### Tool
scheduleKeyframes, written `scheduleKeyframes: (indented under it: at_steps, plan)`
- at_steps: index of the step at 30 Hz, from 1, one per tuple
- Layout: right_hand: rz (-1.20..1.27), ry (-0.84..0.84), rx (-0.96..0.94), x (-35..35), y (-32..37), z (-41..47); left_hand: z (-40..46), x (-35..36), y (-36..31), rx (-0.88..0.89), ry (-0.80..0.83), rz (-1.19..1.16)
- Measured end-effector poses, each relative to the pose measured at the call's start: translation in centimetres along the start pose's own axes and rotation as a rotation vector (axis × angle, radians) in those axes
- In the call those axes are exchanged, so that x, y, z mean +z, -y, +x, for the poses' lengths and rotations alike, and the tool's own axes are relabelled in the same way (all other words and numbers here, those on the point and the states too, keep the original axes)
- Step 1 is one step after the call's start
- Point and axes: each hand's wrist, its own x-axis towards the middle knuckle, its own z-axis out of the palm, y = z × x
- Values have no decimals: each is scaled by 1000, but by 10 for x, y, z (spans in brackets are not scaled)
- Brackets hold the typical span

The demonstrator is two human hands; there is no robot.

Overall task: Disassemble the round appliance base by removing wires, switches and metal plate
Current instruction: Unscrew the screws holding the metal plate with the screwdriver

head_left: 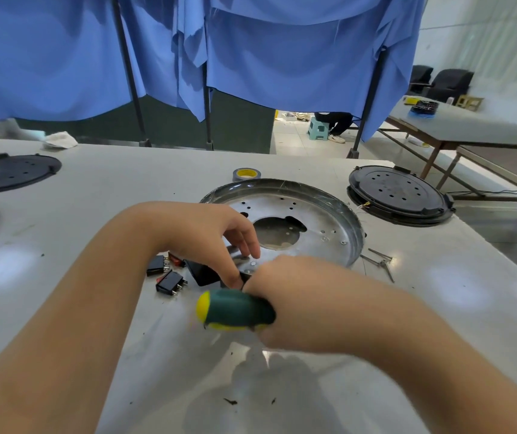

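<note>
left hand [219,242] pinches a black part at the metal plate [313,214] rim to steady it — right hand [285,296] grips the screwdriver [235,310].

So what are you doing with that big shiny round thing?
A person is taking apart a round metal appliance base on a grey table. The right hand grips a green and yellow screwdriver at the base's near edge, while the left hand rests its fingers on the rim there. Black rocker switches already lie loose on the table beside it. A black perforated cover sits to the right.
</note>
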Motion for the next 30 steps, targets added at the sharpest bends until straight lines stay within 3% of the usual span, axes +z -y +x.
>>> scheduleKeyframes:
  at_steps: [4,7,12,18,23,30]
  plan:
    - [392,103,95,-29,-27,-15,0,0,-3,33,15,-5]
    - [502,93,161,-44,-51,-25,0,3,-9,30,8,-31]
    - [513,29,353,-50,-90,-35,4,13,-23,65,-25,-33]
    - [566,-73,575,-37,-145,-44,16,35,-45,169,-196,-100]
    - [494,-58,811,-7,-187,-45,27,53,-55,239,-216,-152]
    - [419,-74,901,9,-202,-41,31,61,-59,259,-272,-194]
